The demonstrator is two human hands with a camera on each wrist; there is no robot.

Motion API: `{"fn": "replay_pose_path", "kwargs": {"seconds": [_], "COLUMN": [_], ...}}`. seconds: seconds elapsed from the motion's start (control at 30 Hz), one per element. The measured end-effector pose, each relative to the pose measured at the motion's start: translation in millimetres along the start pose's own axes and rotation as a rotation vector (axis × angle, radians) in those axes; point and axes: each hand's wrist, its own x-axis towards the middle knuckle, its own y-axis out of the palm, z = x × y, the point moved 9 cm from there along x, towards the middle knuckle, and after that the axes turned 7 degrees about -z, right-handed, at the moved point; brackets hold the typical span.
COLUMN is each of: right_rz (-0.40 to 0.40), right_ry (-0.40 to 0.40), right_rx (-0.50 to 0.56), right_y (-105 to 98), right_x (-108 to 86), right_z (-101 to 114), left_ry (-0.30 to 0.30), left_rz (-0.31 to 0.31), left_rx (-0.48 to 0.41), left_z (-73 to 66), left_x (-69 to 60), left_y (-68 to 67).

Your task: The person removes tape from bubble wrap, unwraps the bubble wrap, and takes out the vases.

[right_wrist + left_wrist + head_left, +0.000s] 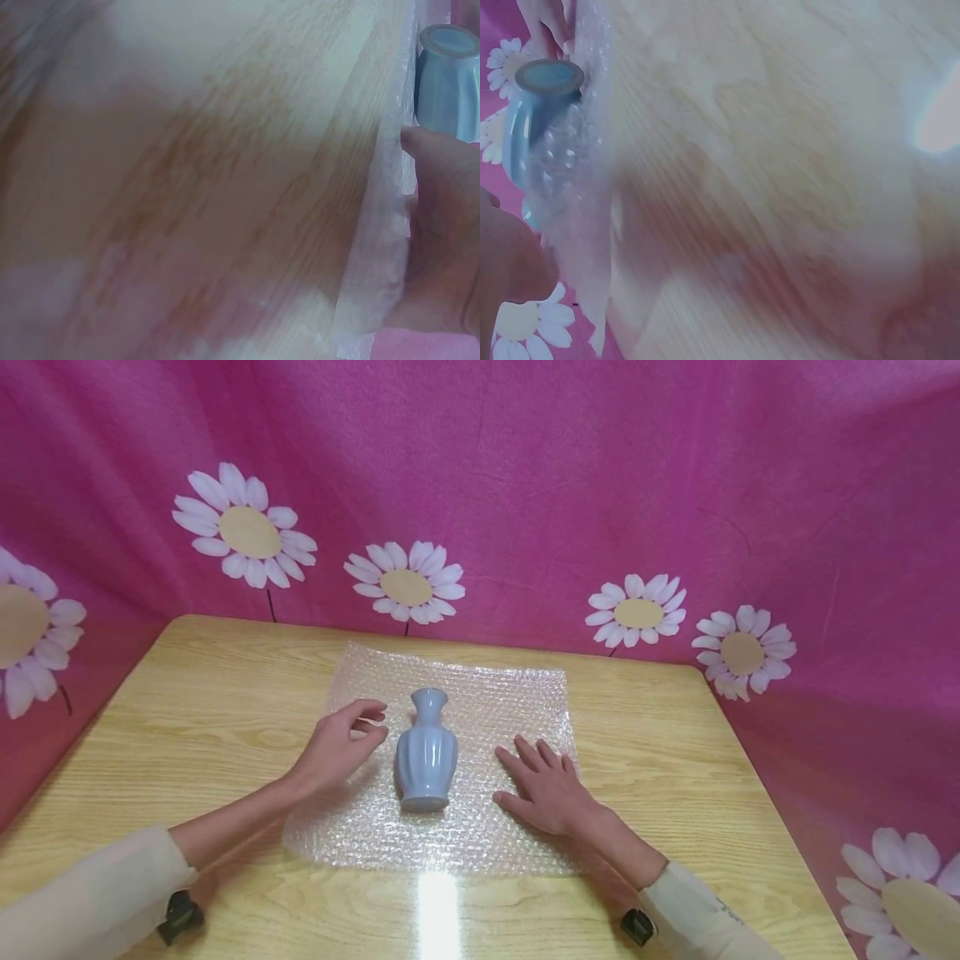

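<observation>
A glossy pale blue vase (427, 756) lies on its side on a sheet of clear bubble wrap (480, 843), its mouth toward the back and its base toward the front. Just left of the vase, my left hand (339, 747) hovers with fingers loosely bent and a gap between thumb and index, holding nothing. My right hand (551, 789) rests on the right side of the bubble wrap, fingers spread, apart from the vase. The vase base (549, 76) faces the camera in the left wrist view. In the right wrist view, the vase (450, 90) appears beyond my thumb.
A wood-grain table (187, 718) lies under the bubble wrap. Behind it and at both sides hangs a magenta cloth (525, 468) printed with white daisies. A bright light reflection shows at the table's front.
</observation>
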Motion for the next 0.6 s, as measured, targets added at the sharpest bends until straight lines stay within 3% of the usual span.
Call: {"fn": "replay_pose_path", "kwargs": {"seconds": [0.33, 0.6], "right_rz": [0.001, -0.002], "right_ry": [0.004, 0.001], "right_rx": [-0.001, 0.001], "right_y": [1, 0], "right_x": [-0.3, -0.8], "right_z": [-1, 0], "left_ry": [-0.182, -0.213], "left_rz": [0.12, 0.137], "left_rx": [-0.052, -0.023], "left_z": [3.4, -0.9], "left_x": [-2.0, 0.8], "left_y": [24.1, 33.8]}}
